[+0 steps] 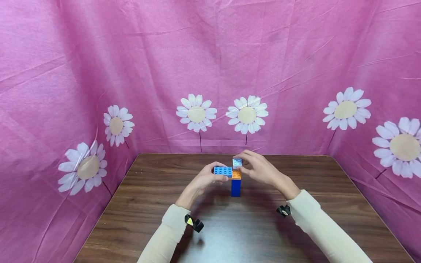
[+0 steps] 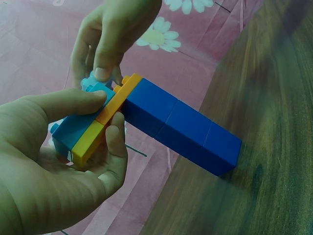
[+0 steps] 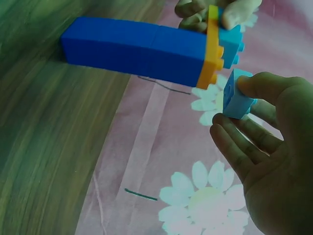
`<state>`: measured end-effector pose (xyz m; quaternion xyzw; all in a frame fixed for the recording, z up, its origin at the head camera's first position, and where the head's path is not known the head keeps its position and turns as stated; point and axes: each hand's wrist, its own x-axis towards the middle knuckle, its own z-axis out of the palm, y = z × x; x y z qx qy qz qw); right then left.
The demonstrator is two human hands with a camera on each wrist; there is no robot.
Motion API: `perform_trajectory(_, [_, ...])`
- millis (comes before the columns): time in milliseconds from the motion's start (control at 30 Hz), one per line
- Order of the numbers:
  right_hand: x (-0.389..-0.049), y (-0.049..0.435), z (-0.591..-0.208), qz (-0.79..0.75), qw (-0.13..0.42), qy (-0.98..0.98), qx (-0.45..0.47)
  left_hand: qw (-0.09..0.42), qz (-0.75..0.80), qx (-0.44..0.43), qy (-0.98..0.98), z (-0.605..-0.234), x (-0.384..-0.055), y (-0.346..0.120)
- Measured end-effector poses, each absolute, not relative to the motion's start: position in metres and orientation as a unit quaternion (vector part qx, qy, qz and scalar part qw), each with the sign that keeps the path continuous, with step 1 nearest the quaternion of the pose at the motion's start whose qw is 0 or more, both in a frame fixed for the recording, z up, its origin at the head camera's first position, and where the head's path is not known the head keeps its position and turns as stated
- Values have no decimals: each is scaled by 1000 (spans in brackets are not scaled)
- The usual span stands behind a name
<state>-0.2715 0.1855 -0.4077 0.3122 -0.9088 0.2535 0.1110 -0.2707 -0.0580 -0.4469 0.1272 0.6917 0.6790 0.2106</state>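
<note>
A tower of dark blue bricks [image 1: 235, 188] stands upright on the table, topped by a thin orange brick [image 1: 236, 175]. To the left, a medium-blue brick [image 1: 223, 171] with two rows of studs lies over the orange layer and a thin yellow brick [image 2: 89, 141], overhanging the tower. My left hand [image 1: 204, 179] grips this overhanging part, thumb on the blue brick and fingers beneath. Between thumb and fingers, my right hand [image 1: 260, 168] pinches a small light blue brick [image 3: 238, 95]. In the right wrist view it is held apart from the orange brick's bare studs.
The dark wood table [image 1: 144, 204] reaches back to a pink cloth [image 1: 213, 54] printed with white daisies, which hangs behind and along both sides. A black wrist strap device [image 1: 194, 223] sits at the left cuff, another device [image 1: 283, 210] at the right.
</note>
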Motion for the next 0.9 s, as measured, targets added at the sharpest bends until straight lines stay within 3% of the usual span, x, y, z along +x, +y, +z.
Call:
perform_trajectory(467, [-257,178,-407,254,105,-908,315,206,670,138,700,-449,-271,-58])
perform_trajectory(900, [-250,181,-414,258,132,-898,330,201,674,140,697,-451,-272,-58])
